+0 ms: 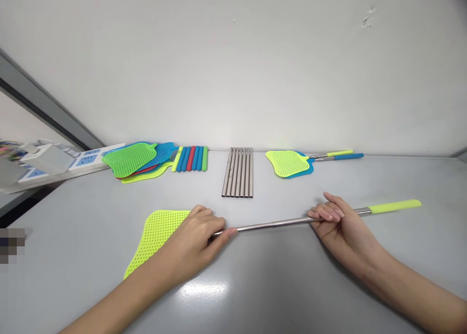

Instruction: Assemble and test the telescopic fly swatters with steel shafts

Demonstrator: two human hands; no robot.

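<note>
Gray bench (262, 285), yellow swatter (273, 224) in front of me.
My left grip (203, 232) and right grip (337, 227) squeeze its metal stick (255, 227); two back swatters (288, 163) look done, loose tops (131, 158), sticks (238, 173) and handles (191, 158) are left.

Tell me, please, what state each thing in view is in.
Held swatter: handle fitted; head joint hidden.
Left grip: closed on the held swatter.
Right grip: closed on the held swatter.
Swatter pair: assembled, overlapping.
Loose heads: stacked, rodless.
Loose handles: side by side, unattached.
Metal rods: side by side, unattached.
Power strip: some sockets unused.
</note>
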